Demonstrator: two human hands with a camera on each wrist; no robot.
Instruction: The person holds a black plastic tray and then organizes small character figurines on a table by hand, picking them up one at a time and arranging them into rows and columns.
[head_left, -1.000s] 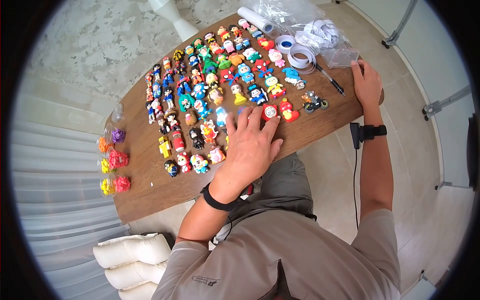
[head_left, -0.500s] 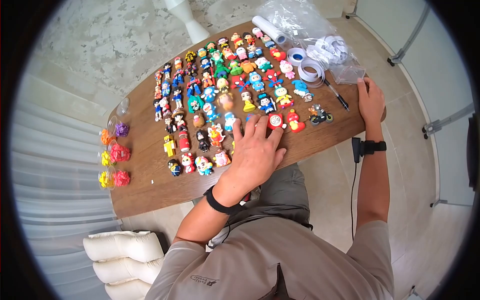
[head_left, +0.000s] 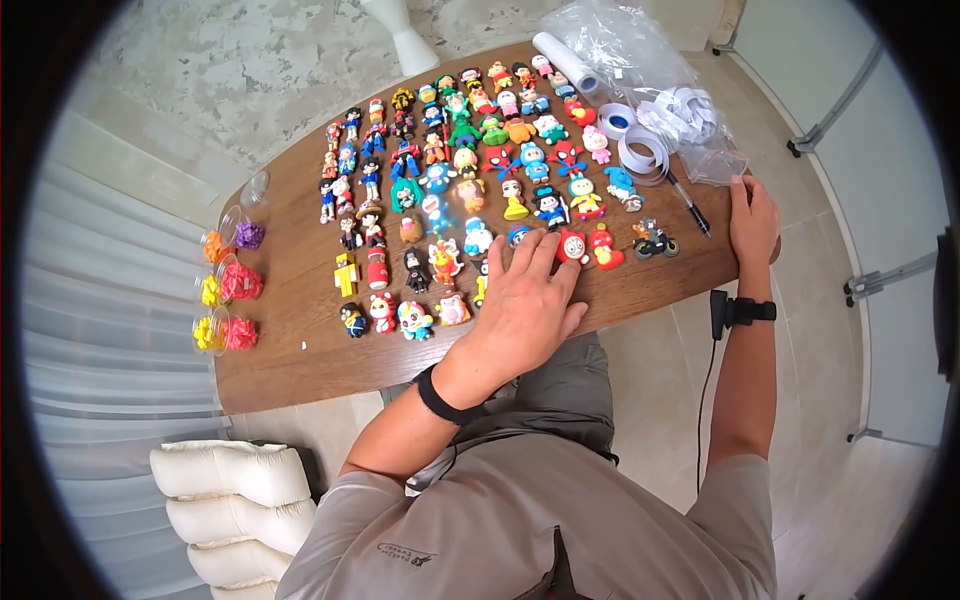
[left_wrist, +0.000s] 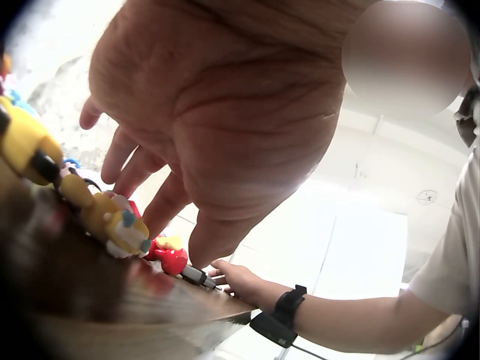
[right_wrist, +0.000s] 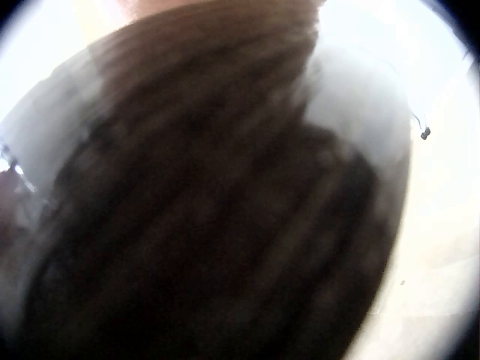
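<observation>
My left hand (head_left: 525, 310) lies palm down over the front row of small toy figures, fingers spread and nearly straight. Its fingertips are right at a blue-capped figure (head_left: 518, 234) and a round red figure (head_left: 573, 247). A red-and-yellow figure (head_left: 606, 247) and a toy motorcycle (head_left: 655, 240) with riders lie to its right. In the left wrist view, the palm hangs above a yellow toy (left_wrist: 124, 229) and a red one (left_wrist: 171, 259). My right hand (head_left: 755, 222) rests with extended fingers at the table's right edge, beside a clear plastic bag.
Many figures stand in rows across the brown table (head_left: 290, 300). Clear cups of coloured pieces (head_left: 240, 282) line the left end. Tape rolls (head_left: 643, 157), a white roll (head_left: 565, 62), a black pen (head_left: 690, 205) and plastic wrap (head_left: 620, 40) lie at the right.
The head view has shifted, so the table and figures appear farther right. Both hands keep their places, with the left one still over the front figures.
</observation>
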